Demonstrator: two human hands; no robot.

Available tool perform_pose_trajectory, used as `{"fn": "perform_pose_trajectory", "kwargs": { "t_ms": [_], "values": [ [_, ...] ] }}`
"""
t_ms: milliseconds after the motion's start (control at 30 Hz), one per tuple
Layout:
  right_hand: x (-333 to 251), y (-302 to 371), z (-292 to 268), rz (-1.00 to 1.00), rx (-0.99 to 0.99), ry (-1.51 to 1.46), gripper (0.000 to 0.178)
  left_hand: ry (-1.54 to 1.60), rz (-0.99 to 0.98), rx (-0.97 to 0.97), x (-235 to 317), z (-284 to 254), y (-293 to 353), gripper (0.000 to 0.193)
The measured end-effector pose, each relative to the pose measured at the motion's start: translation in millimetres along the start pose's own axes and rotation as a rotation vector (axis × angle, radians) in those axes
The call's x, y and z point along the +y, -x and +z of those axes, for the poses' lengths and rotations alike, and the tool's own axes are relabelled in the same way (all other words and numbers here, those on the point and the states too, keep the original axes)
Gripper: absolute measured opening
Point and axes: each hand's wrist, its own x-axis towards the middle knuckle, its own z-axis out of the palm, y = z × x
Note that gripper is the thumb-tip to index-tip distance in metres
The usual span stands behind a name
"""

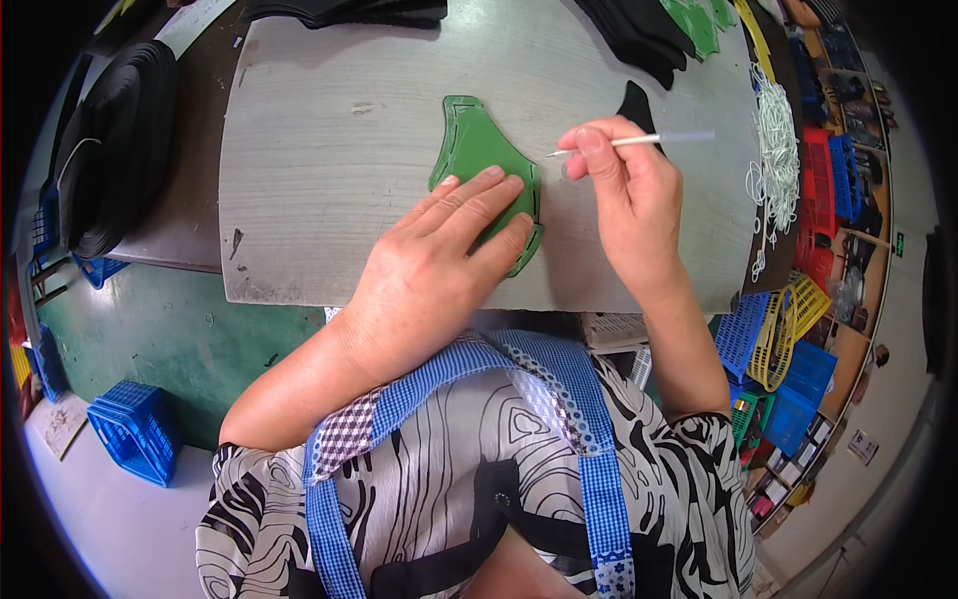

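A green curved template (484, 145) with narrow dark slots along its edges lies on the grey table board (309, 170). A thin dark rim shows along part of its outline. My left hand (439, 235) rests flat across its lower half, fingers stretched out, hiding much of that part. Just to the right, my right hand (634, 190) pinches a slim white pen (639, 141). The pen's tip points left, close to the template's right edge, and I cannot tell whether it touches anything. Behind the right hand lies a black cut piece (633, 103), partly covered.
Stacks of black pieces (349, 10) lie along the far edge, with more green pieces (704, 22) at the far right. A bundle of pale string (776, 150) hangs at the right edge. Left stands a black roll (115, 150); a blue basket (135, 431) is on the floor.
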Motion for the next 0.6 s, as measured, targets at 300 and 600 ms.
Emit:
{"fn": "perform_pose_trajectory", "kwargs": {
  "t_ms": [300,600],
  "values": [
    [-16.8,53.7,3.6,-0.285,0.018,0.246,0.009,-0.028,0.005,-0.005,0.7,1.0,-2.7,0.041],
    [-37.4,78.8,6.7,-0.391,-0.107,0.231,0.015,-0.144,0.087,-0.143,-4.7,-26.5,-23.3,0.036]
  ]
}}
